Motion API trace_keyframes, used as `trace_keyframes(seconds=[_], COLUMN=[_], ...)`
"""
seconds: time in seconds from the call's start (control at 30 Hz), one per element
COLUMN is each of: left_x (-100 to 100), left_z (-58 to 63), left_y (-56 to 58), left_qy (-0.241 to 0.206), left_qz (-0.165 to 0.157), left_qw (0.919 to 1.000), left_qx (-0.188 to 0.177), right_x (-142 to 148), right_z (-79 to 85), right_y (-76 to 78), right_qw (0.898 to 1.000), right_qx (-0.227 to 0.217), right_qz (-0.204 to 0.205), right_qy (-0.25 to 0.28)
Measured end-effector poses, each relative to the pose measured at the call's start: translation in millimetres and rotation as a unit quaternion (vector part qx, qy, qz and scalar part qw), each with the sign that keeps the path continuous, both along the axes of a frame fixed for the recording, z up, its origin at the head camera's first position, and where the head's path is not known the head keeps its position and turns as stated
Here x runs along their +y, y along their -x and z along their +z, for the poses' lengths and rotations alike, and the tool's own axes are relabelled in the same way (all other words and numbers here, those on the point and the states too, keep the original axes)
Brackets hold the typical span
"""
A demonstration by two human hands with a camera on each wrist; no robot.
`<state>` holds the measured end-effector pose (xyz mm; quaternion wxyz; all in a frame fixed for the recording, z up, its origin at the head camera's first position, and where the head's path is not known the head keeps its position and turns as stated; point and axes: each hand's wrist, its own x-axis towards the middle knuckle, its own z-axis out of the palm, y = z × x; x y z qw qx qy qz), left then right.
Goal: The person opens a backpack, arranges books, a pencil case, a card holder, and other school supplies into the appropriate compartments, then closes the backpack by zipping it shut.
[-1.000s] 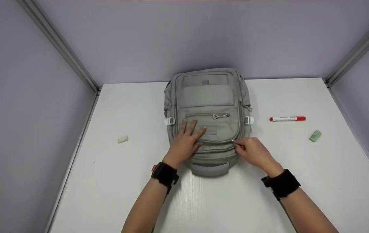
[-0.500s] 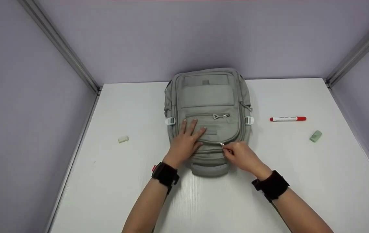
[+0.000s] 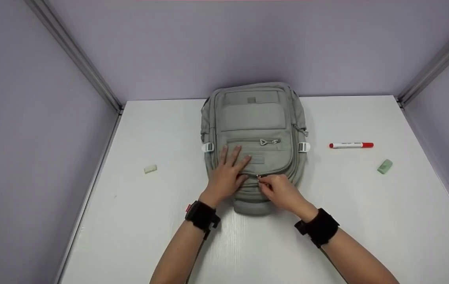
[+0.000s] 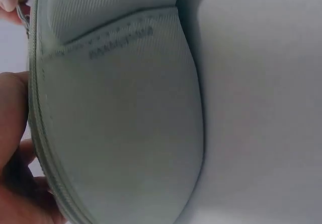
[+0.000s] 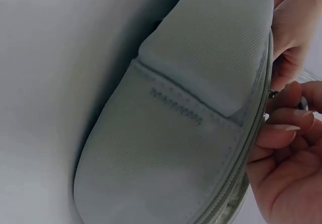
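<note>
A grey-green backpack (image 3: 254, 118) lies on the white table, its grab handle (image 3: 250, 208) towards me. My left hand (image 3: 225, 179) rests on its lower front with the fingers spread. Just right of it, my right hand (image 3: 284, 193) pinches a small metal zipper pull (image 3: 258, 177) on the curved front zipper. The right wrist view shows thumb and fingers closed around the pull, which they mostly cover. In the left wrist view the bag's curved end (image 4: 126, 108) fills the middle, with part of my left hand (image 4: 12, 118) at the left edge.
A red-capped white marker (image 3: 351, 145) and a green eraser (image 3: 384, 166) lie on the table (image 3: 366, 118) to the right. A pale eraser-like block (image 3: 150, 169) lies to the left. Grey panels (image 3: 169, 47) enclose the back and sides.
My right hand has slid left along the front zipper with the zipper pull, coming close to my left hand. The left hand and the backpack have stayed in place.
</note>
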<state>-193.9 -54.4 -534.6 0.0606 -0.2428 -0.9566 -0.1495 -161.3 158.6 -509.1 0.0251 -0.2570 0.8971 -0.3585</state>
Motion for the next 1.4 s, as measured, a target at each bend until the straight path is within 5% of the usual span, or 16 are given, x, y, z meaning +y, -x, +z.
trace_keyframes(seconds=[0.17,0.33,0.4,0.6,0.73,0.97,1.07,1.23,1.4], left_x=[5.6,17.0,22.7,36.6,40.3,38.4,37.1,36.3,37.3], left_z=[18.9,32.7,32.1,23.4,20.2,15.0,13.3,10.3,9.2], left_y=[-10.5,-22.5,-26.3,-31.5,-30.8,-27.6,-27.0,-25.5,-26.0], left_qy=[-0.075,-0.167,-0.206,-0.290,-0.301,-0.305,-0.297,-0.275,-0.257], left_qz=[0.022,0.048,0.043,0.029,0.037,0.044,0.044,0.031,0.024], left_qw=[0.9955,0.9847,0.9776,0.9455,0.9346,0.9310,0.9326,0.9443,0.9558], left_qx=[-0.054,0.008,0.006,-0.146,-0.187,-0.195,-0.200,-0.178,-0.142], right_x=[-0.2,-1.2,-3.2,-10.4,-11.9,-5.9,1.4,16.1,25.6], right_z=[2.7,0.3,-0.7,-1.7,-3.6,-3.8,-2.6,-5.9,-9.7], right_y=[-5.2,-11.2,-13.7,-20.2,-22.7,-24.4,-19.7,0.5,17.8], right_qw=[0.999,0.999,0.999,0.999,0.999,0.999,0.995,0.969,0.957], right_qx=[-0.019,-0.004,0.012,0.032,0.035,0.044,0.098,0.239,0.260], right_qz=[-0.035,-0.041,-0.040,-0.042,-0.023,0.006,0.008,-0.002,0.013], right_qy=[0.010,0.012,0.009,0.010,0.021,0.020,0.014,-0.055,-0.126])
